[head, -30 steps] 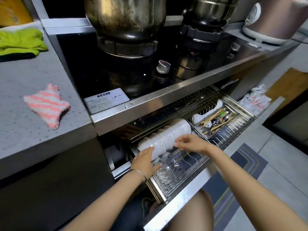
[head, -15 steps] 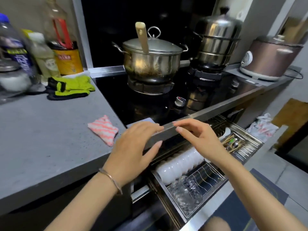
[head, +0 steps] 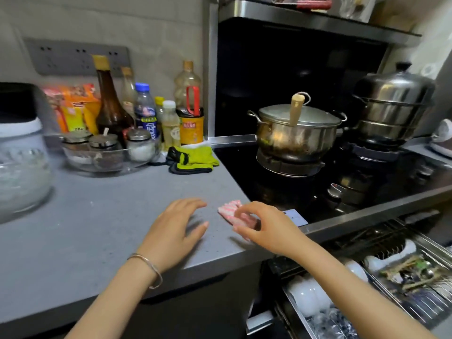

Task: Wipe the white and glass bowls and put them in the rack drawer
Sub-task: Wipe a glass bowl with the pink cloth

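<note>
A pink-and-white striped cloth [head: 228, 209] lies on the grey counter [head: 97, 231] near the stove edge. My right hand [head: 265, 225] arches over the cloth, thumb and fingers curled round its near end. To its left, my left hand [head: 175, 228] hovers just above the counter with fingers spread and holds nothing. The rack drawer [head: 299, 319] stands pulled out at the lower right. A row of white bowls [head: 308, 297] stands on edge in it, with a glass bowl [head: 330, 322] in front of them. Another glass bowl [head: 22, 178] sits blurred at the counter's far left.
A lidded steel pot [head: 293, 134] and a steel steamer [head: 393, 108] occupy the black stove. Green gloves [head: 193, 159], bottles [head: 144, 116] and a clear dish of seasoning jars [head: 107, 155] line the back of the counter. Cutlery [head: 415, 275] fills the drawer's right compartment.
Both hands have left the drawer and risen to the counter. The right hand has come down onto the striped cloth, and the view has tilted up from the drawer.
</note>
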Demonstrator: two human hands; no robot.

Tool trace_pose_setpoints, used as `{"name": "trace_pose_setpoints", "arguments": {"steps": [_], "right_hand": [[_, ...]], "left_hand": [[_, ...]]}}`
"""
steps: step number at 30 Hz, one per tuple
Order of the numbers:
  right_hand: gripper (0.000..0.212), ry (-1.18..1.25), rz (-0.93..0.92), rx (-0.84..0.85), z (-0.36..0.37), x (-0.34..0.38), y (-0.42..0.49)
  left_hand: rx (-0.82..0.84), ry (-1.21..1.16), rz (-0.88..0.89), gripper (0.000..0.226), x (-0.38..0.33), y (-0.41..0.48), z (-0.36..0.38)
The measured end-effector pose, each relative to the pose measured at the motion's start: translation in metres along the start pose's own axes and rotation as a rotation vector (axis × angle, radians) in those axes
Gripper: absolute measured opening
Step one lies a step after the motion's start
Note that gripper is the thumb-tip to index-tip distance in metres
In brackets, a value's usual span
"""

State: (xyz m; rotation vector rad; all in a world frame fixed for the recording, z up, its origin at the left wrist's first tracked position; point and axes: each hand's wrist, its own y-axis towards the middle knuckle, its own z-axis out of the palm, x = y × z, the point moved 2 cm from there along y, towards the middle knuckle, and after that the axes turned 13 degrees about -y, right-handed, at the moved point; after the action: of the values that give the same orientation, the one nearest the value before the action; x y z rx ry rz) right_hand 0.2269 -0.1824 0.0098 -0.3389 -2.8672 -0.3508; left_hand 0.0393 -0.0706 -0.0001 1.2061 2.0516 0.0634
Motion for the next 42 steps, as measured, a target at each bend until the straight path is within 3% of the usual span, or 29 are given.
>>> {"name": "trace_pose_setpoints", "arguments": {"steps": [3,6,8,11,14,18,23,27,30,34,38,42], "right_hand": [[0.035,-0.091,0.042,-0.012,0.01,0.006,0.006],[0.02,-0.029,0.106,-0.095,0.013,0.005,0.013],[0.011,0.125,0.122,-0.114,0.009,0.005,0.017],[0.006,0.584,0.136,-0.07,-0.001,0.021,0.027],[0.01,0.996,0.217,0.127,-0.007,0.054,0.037],[0.019,1.22,0.181,0.422,-0.006,0.101,0.05],[0.04,1.13,-0.053,0.609,0.002,0.144,0.065],[0.025,0.988,-0.171,0.573,0.011,0.182,0.078],[0.035,0.908,-0.169,0.517,0.016,0.213,0.089],[0.039,0.884,-0.105,0.425,0.018,0.25,0.106],[0.05,0.93,-0.125,0.395,0.016,0.276,0.117],[0.058,0.968,-0.267,0.527,0.021,0.284,0.124]], "left_hand": [[-0.022,-0.051,-0.016,0.067,0.004,-0.007,-0.007],[-0.053,-0.104,-0.02,0.063,0.006,-0.012,-0.011],[-0.083,-0.136,-0.015,0.059,0.006,-0.014,-0.015],[-0.139,-0.209,-0.018,0.044,0.002,-0.013,-0.025],[-0.171,-0.304,0.001,0.053,-0.003,-0.015,-0.04],[-0.261,-0.456,-0.008,0.042,0.01,-0.022,-0.071],[-0.333,-0.491,-0.151,0.022,0.039,-0.045,-0.113],[-0.375,-0.625,-0.262,0.011,0.06,-0.065,-0.142],[-0.414,-0.699,-0.312,0.012,0.065,-0.078,-0.16],[-0.446,-0.591,-0.246,0.029,0.066,-0.094,-0.181],[-0.643,-0.567,-0.216,0.012,0.071,-0.102,-0.206],[-0.662,-0.703,-0.19,0.013,0.07,-0.1,-0.228]]}}
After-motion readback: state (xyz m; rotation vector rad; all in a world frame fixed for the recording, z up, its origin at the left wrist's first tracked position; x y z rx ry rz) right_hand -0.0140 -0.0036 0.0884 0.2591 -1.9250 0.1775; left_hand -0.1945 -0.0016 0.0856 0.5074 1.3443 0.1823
